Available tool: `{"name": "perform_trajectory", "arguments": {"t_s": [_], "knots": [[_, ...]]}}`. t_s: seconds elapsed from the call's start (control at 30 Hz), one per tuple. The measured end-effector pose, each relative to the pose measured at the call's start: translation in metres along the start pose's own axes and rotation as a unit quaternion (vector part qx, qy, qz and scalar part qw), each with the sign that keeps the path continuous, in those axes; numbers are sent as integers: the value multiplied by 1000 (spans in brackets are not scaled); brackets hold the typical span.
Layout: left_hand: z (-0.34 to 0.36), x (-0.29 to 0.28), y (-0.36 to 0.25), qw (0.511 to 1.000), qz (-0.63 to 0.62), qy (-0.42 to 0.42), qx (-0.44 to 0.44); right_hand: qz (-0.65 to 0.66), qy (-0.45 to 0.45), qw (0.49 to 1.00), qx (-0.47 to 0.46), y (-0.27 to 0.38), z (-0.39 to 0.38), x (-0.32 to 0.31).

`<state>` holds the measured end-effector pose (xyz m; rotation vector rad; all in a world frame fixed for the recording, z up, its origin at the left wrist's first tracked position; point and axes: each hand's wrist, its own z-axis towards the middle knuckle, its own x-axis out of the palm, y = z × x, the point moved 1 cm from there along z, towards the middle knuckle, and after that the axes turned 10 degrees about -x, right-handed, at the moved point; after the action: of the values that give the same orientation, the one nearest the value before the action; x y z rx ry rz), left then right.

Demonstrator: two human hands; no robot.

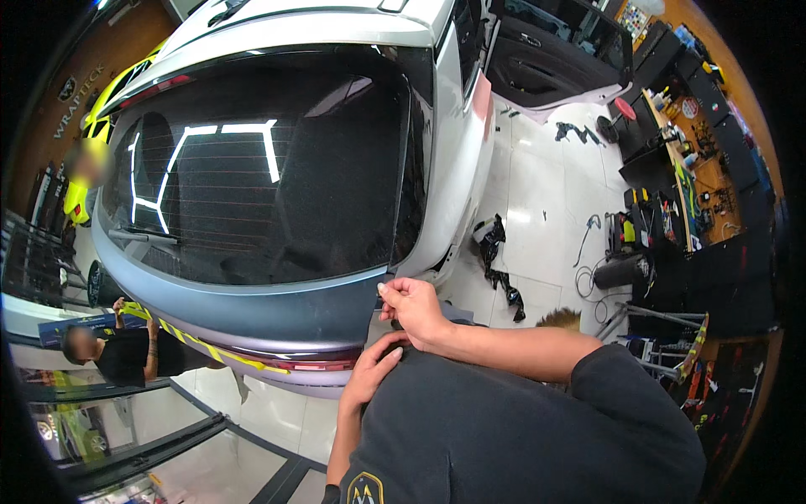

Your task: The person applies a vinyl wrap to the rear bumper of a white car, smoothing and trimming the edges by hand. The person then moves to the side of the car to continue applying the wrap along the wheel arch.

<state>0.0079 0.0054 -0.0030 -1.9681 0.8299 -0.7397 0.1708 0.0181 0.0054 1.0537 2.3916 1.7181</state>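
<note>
My right hand (413, 312) is at the right rear corner of a car, just below the end of the dark rear window (277, 193). Its thumb and forefinger are pinched together at the edge of the blue-grey tailgate panel (285, 307); whatever they grip is too small to make out. Lower down, my left hand (375, 370) rests near the right end of the red tail light strip (319, 365). Its fingers are stretched out along a grey surface, partly covered by my right hand and my dark shirt.
A co-worker (126, 353) at the left holds a yellow strip (201, 340) along the bumper. Another person (84, 168) stands farther back. An open car door (554, 55), black scraps (499, 269) on the tiles, a cable and a tool bench (672, 168) are on the right.
</note>
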Motion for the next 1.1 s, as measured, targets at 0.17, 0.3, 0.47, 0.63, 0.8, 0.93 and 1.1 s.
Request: {"name": "perform_trajectory", "arguments": {"t_s": [0.17,0.3,0.47,0.63,0.8,0.93,1.1], "knots": [[3,13,6,1000,-9,-9,-13,43,22,999,10,-6,0,-16],[7,7,-1,999,-5,-17,-27,82,44,996,14,-4,1,-13],[6,9,2,999,-34,-22,-6,74,40,995,52,-2,0,-23],[6,7,8,999,-43,-26,-4,40,47,997,38,4,-1,-10],[4,8,2,999,-50,-20,3,62,67,996,11,-8,4,-13],[5,7,11,999,-33,-26,-2,146,99,983,49,-14,5,-20],[8,3,21,999,-25,-29,5,208,103,969,90,-14,3,-23]]}}
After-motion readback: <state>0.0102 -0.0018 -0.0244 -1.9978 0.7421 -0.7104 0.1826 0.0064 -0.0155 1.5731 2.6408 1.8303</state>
